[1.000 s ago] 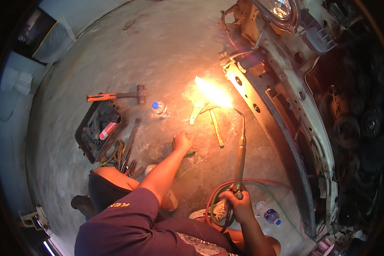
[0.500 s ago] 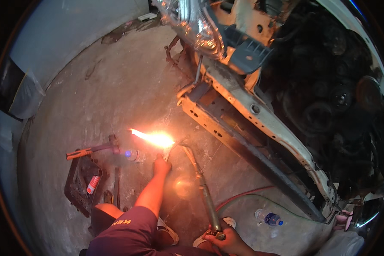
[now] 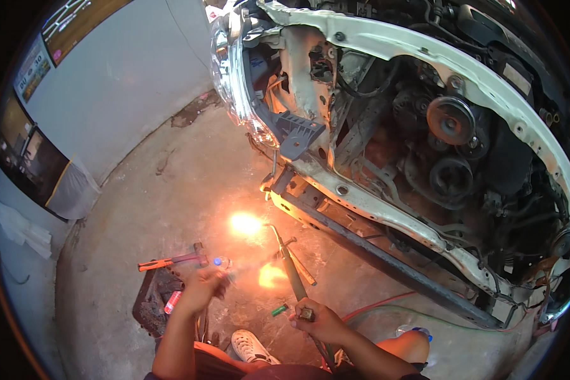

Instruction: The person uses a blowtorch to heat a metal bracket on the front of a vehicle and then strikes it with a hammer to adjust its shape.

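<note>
My right hand (image 3: 323, 323) is wrapped around the lower end of a gas torch (image 3: 294, 275), near its valves. The torch's thin bent tip points up and left, with a bright flame (image 3: 246, 223) burning off it above the floor. My left hand (image 3: 204, 288) is raised to the left of the torch; its fingers are smeared by motion and nothing shows clearly in them. A small green lighter-like object (image 3: 279, 310) shows just left of my right hand. A wooden-handled hammer (image 3: 304, 266) lies on the floor beside the torch, partly behind it.
At the upper right stands a car front with its engine bay (image 3: 449, 139) exposed and a bumper beam (image 3: 386, 259) low across it. Red and green hoses (image 3: 386, 307) trail right. An orange-handled hammer (image 3: 164, 263), water bottle (image 3: 221, 261), dark tray (image 3: 147, 304) and red can (image 3: 172, 302) lie left.
My left hand has drawn back from the flame toward me. The long leftward flame is now a rounder glow. The view has tilted up, showing more of the car and wall.
</note>
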A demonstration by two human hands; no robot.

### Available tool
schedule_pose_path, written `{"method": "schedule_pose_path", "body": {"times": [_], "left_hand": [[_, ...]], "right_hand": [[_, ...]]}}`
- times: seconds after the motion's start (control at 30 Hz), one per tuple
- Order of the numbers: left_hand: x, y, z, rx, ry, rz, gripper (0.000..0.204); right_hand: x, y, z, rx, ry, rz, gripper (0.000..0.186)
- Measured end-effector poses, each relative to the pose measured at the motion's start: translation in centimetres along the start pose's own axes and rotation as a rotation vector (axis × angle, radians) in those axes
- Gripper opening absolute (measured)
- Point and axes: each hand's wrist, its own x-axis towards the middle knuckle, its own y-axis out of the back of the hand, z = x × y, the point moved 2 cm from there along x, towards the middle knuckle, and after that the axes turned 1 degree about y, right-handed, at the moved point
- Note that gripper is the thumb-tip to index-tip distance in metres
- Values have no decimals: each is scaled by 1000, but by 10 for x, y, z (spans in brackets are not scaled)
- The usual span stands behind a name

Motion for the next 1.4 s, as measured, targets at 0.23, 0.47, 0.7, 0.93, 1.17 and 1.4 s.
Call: {"method": "schedule_pose_path", "body": {"times": [0.23, 0.47, 0.7, 0.93, 1.17, 1.4], "left_hand": [[32, -87, 119, -427, -414, 10, 30], [74, -152, 152, -623, -533, 13, 27], [90, -167, 157, -666, -616, 53, 32], [94, -173, 179, -550, -666, 15, 33], [99, -162, 195, -421, -691, -66, 29], [102, -154, 207, -397, -579, -112, 18]], "right_hand": [[9, -14, 14, -100, -86, -67, 32], [1, -10, 12, -109, 13, -81, 34], [-5, 0, 10, -130, -13, -60, 32], [-3, -5, 12, -114, 57, -85, 33], [-12, -9, -6, -172, 27, -86, 28], [-9, -8, -1, -181, 34, -51, 27]]}}
